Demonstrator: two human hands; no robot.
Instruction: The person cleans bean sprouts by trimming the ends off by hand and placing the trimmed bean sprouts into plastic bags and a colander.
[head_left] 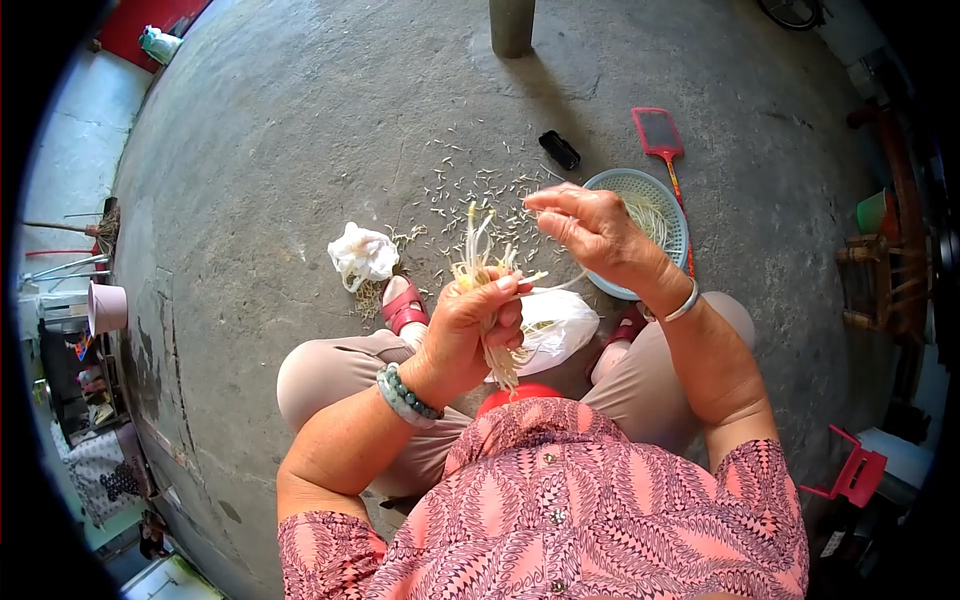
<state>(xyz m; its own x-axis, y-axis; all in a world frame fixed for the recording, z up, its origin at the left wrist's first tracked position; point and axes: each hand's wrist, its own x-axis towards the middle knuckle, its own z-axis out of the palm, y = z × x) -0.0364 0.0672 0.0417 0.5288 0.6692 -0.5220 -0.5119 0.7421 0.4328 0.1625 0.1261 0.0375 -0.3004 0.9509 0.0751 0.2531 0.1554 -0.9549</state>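
Observation:
My left hand (474, 325) is closed around a bunch of long, pale bean sprouts (502, 362). Yellowish ends stick up above the fist and thin whitish strands hang below it. To its upper right is my right hand (595, 235), its fingers stretched out and the thumb apart, with nothing visible in the grasp. Partly behind that hand stands a light blue plastic colander (610, 180) with long white strands (648, 222) inside. Between my feet lies a white plastic bag (562, 328), partly hidden by the left hand.
Short pale scraps (480, 185) are scattered over the concrete floor (290, 180). A crumpled white bag (362, 253) lies left of them. Beyond are a black object (559, 150), a red-framed paddle (658, 132) and a post (512, 28). A pink bucket (107, 308) stands left.

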